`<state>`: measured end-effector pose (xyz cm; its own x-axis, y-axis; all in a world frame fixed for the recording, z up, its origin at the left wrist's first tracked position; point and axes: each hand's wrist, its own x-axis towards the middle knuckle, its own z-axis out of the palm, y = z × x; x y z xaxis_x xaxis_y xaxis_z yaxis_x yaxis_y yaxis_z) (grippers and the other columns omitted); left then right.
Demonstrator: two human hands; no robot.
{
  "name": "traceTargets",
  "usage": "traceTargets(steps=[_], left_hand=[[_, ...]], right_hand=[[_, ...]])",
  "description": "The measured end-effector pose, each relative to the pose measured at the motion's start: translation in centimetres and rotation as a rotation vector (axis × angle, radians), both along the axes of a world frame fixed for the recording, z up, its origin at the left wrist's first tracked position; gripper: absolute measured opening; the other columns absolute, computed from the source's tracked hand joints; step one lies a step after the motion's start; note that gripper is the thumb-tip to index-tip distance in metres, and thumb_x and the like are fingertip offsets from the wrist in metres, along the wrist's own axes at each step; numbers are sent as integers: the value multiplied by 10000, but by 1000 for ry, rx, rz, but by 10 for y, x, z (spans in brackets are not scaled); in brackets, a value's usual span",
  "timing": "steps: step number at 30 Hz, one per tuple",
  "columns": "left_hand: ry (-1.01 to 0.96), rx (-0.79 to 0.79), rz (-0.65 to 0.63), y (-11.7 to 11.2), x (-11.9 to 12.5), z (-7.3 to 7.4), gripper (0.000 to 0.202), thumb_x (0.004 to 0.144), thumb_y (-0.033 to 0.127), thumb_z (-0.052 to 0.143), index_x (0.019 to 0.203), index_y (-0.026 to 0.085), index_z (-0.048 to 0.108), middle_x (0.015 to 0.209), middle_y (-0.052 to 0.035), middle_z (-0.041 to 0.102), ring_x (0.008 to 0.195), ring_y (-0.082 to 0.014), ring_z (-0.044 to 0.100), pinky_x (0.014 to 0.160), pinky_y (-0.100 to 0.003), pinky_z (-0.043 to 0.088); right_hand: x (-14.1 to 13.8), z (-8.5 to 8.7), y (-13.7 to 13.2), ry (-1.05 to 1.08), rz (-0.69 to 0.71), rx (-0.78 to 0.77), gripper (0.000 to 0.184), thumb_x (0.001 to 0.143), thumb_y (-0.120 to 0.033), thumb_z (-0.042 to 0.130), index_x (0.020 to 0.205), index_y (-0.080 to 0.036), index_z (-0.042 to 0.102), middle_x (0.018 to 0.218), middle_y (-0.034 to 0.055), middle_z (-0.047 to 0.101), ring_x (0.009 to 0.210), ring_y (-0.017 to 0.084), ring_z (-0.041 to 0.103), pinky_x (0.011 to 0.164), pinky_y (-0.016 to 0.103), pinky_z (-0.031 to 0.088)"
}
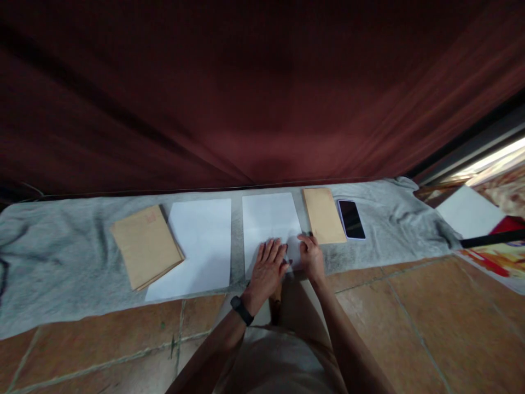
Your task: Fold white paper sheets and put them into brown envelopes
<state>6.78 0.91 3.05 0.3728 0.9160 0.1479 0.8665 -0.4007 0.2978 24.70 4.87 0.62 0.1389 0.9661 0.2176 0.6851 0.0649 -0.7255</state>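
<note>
A white sheet of paper (268,216) lies on the grey cloth in front of me. My left hand (267,268), with a black band on the wrist, rests flat on its lower part, fingers spread. At the sheet's lower right edge is my right hand (311,258), its fingers curled in and the index finger bent toward the paper. Whether those fingers pinch the edge is too small to tell. Just beyond the right hand lies a brown envelope (325,215), close to the sheet's right side.
On the left, a stack of brown envelopes (145,246) overlaps more white paper (205,241). A phone (351,219) lies right of the single envelope. The grey cloth (74,251) covers a long surface against a dark red curtain (262,109). Tiled floor (389,317) shows below.
</note>
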Motion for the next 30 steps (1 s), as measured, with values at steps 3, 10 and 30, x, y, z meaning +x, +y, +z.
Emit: traceTargets(steps=[3, 10, 30], left_hand=[[9, 18, -3, -7, 1, -1, 496, 1015, 350, 449, 1482, 184, 468, 1614, -108, 394, 1530, -286, 281, 1247, -538, 276], [-6, -1, -139, -31, -1, -14, 395, 990, 262, 493, 1349, 133, 597, 1379, -144, 639, 1374, -267, 515, 1217, -468, 334], [61, 33, -188, -26, -7, -14, 640, 1013, 480, 427, 1576, 193, 322, 1646, -114, 325, 1523, -267, 302, 1245, -468, 258]], right_hand=[[-1, 11, -7, -93, 36, 41, 350, 982, -237, 446, 1227, -216, 697, 1297, 146, 636, 1205, 297, 594, 1070, 494, 477], [-34, 24, -8, -84, 693, 7, 401, 1038, -308, 447, 1405, -253, 602, 1469, 53, 583, 1399, 217, 494, 1213, 442, 373], [-59, 5, 126, -390, 857, 82, 481, 1003, -306, 576, 1478, -317, 502, 1598, -25, 394, 1486, 191, 379, 1275, 423, 232]])
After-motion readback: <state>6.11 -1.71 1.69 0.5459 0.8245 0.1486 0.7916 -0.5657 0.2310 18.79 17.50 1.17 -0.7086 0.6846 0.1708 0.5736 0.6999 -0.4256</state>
